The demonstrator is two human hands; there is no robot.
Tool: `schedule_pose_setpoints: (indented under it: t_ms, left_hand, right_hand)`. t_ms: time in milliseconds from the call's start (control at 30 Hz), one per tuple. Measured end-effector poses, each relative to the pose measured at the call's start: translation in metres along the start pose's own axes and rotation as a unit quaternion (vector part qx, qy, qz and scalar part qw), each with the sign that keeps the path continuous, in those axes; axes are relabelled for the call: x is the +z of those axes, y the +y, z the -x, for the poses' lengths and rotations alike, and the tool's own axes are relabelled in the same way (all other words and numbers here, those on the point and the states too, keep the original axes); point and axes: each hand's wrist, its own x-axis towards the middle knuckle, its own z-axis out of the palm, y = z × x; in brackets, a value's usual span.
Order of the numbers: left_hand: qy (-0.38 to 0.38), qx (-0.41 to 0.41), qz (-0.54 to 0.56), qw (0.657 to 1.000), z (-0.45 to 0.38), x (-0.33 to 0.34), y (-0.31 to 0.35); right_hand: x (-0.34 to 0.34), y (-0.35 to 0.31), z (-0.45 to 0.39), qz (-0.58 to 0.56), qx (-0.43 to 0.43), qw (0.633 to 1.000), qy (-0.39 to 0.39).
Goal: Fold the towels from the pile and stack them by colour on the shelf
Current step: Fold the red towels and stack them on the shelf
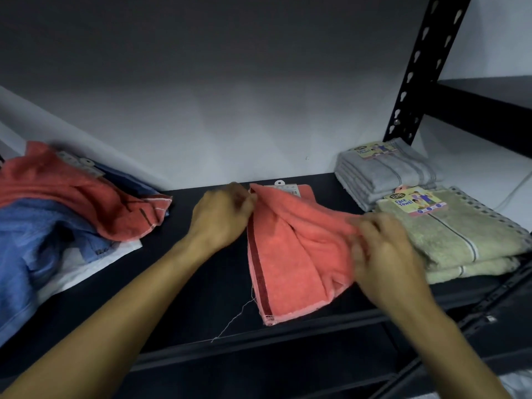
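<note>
A coral towel (290, 254) with a dark red stripe lies half folded in the middle of the black shelf (184, 283). My left hand (221, 217) pinches its far left corner. My right hand (383, 249) grips its right edge, and the cloth between them is lifted into a ridge. At the left lies the unfolded pile: a red towel (72, 194) over blue towels (31, 243) and a white one (86, 263). On the right sit a folded grey stack (385, 171) and a folded green stack (460, 237).
A black slotted upright post (417, 70) rises behind the grey stack. A loose white thread (233, 321) trails from the coral towel toward the shelf's front edge. Paper labels lie on the grey and green stacks. A white wall backs the shelf.
</note>
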Motion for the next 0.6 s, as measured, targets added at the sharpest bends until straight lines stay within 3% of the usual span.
schedule_pose_setpoints:
  t_ms: [100, 300, 467, 600]
  left_hand:
    - [-0.012, 0.126, 0.052, 0.991, 0.067, -0.009, 0.019]
    - [-0.046, 0.286, -0.087, 0.953, 0.132, 0.023, 0.034]
    - [-0.039, 0.280, -0.099, 0.954, 0.137, 0.033, 0.032]
    - [-0.066, 0.256, -0.105, 0.959, 0.133, 0.027, 0.036]
  right_hand:
    - [-0.009, 0.027, -0.013, 0.079, 0.043, 0.991, -0.096]
    - [-0.008, 0.032, -0.037, 0.169, -0.042, 0.962, -0.211]
    - [0.002, 0.040, -0.042, 0.223, -0.037, 0.944, -0.239]
    - [-0.001, 0.047, -0.045, 0.165, -0.011, 0.959, -0.231]
